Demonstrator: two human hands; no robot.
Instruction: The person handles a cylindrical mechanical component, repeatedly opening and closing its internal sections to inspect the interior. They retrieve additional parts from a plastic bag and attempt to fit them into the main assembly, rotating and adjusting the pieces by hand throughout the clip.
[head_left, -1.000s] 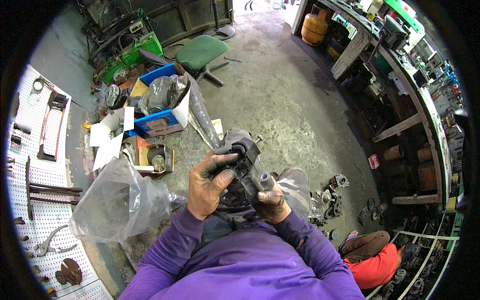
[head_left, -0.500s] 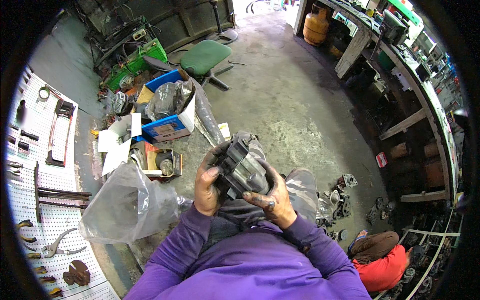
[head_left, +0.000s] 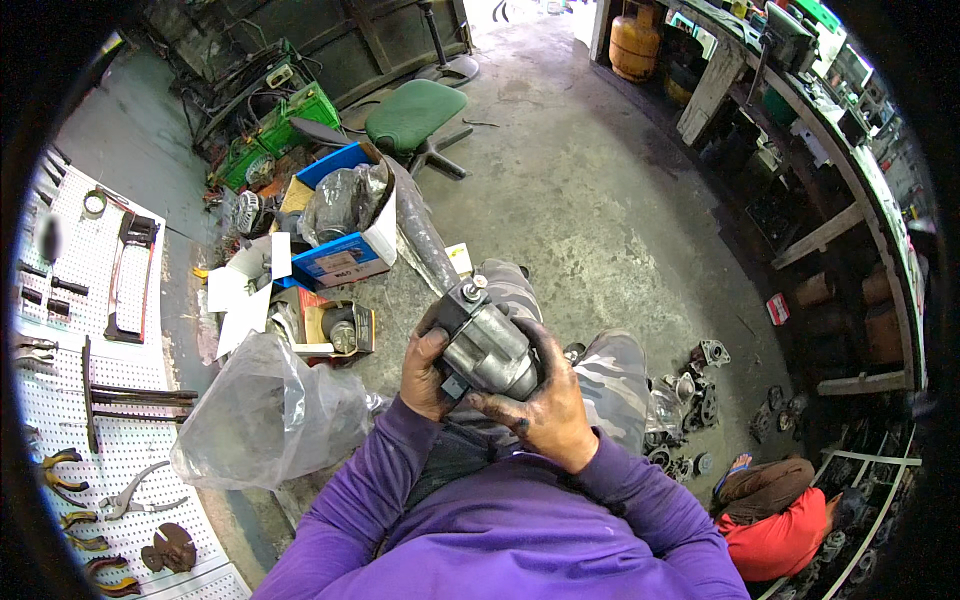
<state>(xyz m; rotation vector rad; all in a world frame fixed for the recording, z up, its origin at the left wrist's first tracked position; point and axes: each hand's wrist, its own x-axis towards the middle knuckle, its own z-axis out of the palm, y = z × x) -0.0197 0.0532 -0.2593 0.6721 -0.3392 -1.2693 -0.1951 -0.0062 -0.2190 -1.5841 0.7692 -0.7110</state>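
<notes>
Above my lap, both hands hold a grey metal motor-like unit [head_left: 490, 350], with a rounded body, a dark end block and a bright round fitting at its top. It is tilted, its fitting end up and to the left, its rounded end toward my right hand. My left hand [head_left: 428, 368] grips its left side, thumb on the near face. My right hand [head_left: 552, 392] wraps the rounded lower right end, fingers behind it and thumb underneath. Dark grime marks both hands. The undersides of the unit are hidden by my palms.
To my left lie a clear plastic bag [head_left: 275, 420], a blue box [head_left: 345, 258] with wrapped parts and a smaller open box [head_left: 345, 325]. Pegboard tools [head_left: 130, 280] hang further left. Metal parts [head_left: 685, 400] litter the floor at right, near a crouching person in red [head_left: 775, 535].
The unit has been turned in my hands, so its bright fitting and more of its grey body now face up. My right hand has shifted its grip, and the view has moved slightly.
</notes>
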